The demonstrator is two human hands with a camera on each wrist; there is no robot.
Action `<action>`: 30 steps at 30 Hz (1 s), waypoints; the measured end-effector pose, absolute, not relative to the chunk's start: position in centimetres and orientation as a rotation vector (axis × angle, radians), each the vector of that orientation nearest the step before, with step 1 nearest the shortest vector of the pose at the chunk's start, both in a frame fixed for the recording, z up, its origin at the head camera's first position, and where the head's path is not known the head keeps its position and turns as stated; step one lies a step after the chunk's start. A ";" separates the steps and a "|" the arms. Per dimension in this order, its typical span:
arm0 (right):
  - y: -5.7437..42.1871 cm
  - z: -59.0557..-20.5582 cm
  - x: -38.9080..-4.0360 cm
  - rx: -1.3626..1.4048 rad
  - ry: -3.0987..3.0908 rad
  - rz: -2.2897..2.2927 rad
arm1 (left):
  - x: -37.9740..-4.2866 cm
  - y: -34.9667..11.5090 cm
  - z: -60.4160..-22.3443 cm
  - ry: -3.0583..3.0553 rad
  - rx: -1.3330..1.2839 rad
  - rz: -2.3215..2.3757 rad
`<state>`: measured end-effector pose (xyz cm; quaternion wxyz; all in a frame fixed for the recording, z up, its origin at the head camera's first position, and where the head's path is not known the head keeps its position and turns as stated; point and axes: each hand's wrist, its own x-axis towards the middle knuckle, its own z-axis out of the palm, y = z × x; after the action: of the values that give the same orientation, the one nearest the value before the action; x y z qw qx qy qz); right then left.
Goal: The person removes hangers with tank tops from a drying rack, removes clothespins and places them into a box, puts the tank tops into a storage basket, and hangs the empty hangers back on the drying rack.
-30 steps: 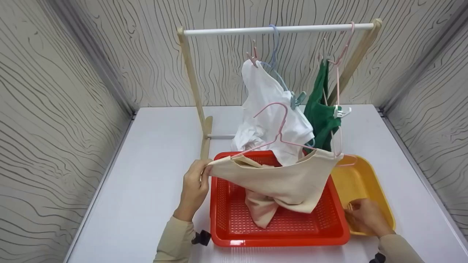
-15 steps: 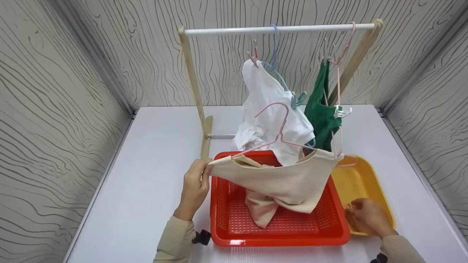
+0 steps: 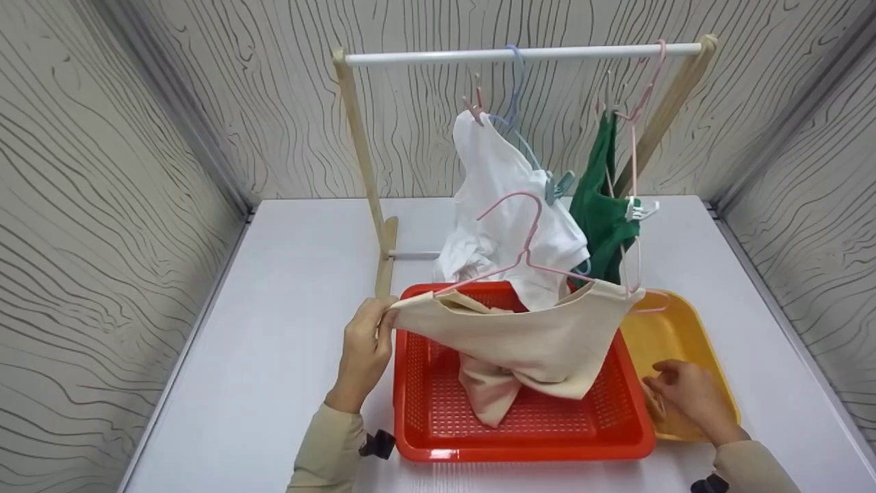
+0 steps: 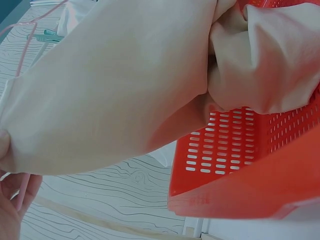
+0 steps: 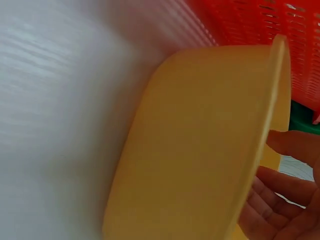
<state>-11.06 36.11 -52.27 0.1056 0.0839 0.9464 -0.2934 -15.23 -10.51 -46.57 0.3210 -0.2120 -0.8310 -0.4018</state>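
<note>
Fingers of the left hand [image 3: 363, 352] pinch one corner of the beige garment [image 3: 527, 339], keeping it stretched on the pink hanger [image 3: 523, 250] while its tail droops into the red basket [image 3: 520, 424]. Farther right, the right hand [image 3: 688, 397] reaches into the yellow tray [image 3: 684, 329], fingers loosely curled; whether it holds anything I cannot tell.
</note>
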 end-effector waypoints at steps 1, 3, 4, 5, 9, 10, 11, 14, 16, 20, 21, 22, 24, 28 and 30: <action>35.9 -52.1 -11.0 0.233 2.827 -0.855 | -15.2 -10.5 -46.6 -2.182 -0.557 -1.056; 35.6 -51.6 -10.8 0.191 2.918 -0.828 | -15.2 -10.5 -46.6 -2.179 -0.559 -1.060; 35.4 -51.4 -10.8 0.172 2.965 -0.810 | -15.3 -10.5 -46.6 -2.177 -0.560 -1.064; 35.3 -51.2 -10.7 0.160 3.005 -0.800 | -15.3 -10.5 -46.7 -2.174 -0.562 -1.066; 34.8 -50.2 -10.5 0.121 3.127 -0.790 | -15.3 -10.6 -46.8 -2.166 -0.577 -1.068; 34.6 -49.9 -10.5 0.124 3.141 -0.796 | -15.3 -10.6 -46.8 -2.164 -0.582 -1.068; 34.5 -49.7 -10.4 0.127 3.149 -0.811 | -15.4 -10.6 -46.8 -2.164 -0.586 -1.066; 34.2 -49.1 -10.3 0.139 3.189 -0.859 | -15.4 -10.6 -46.8 -2.161 -0.596 -1.068; 34.0 -48.8 -10.1 0.141 3.238 -0.892 | -15.4 -10.7 -46.9 -2.158 -0.599 -1.072; 33.6 -48.0 -9.9 0.121 3.357 -0.937 | -15.4 -10.7 -47.0 -2.151 -0.605 -1.076; 33.5 -47.8 -9.9 0.119 3.382 -0.944 | -15.4 -10.7 -47.1 -2.150 -0.607 -1.076; 33.4 -47.6 -9.8 0.111 3.401 -0.956 | -15.4 -10.7 -47.1 -2.149 -0.608 -1.075; 33.2 -47.1 -9.7 0.118 3.425 -0.976 | -15.3 -10.8 -47.1 -2.149 -0.608 -1.070; 32.7 -46.1 -9.4 0.111 3.462 -1.075 | -15.3 -10.8 -47.1 -2.146 -0.609 -1.066; 32.4 -45.6 -9.4 0.085 3.484 -1.122 | -15.4 -10.8 -47.1 -2.146 -0.610 -1.065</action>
<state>-9.36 32.44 -45.56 -0.2570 0.0224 0.9197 -0.2961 -15.35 -10.81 -47.11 0.3284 -0.2330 -0.8200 -0.4068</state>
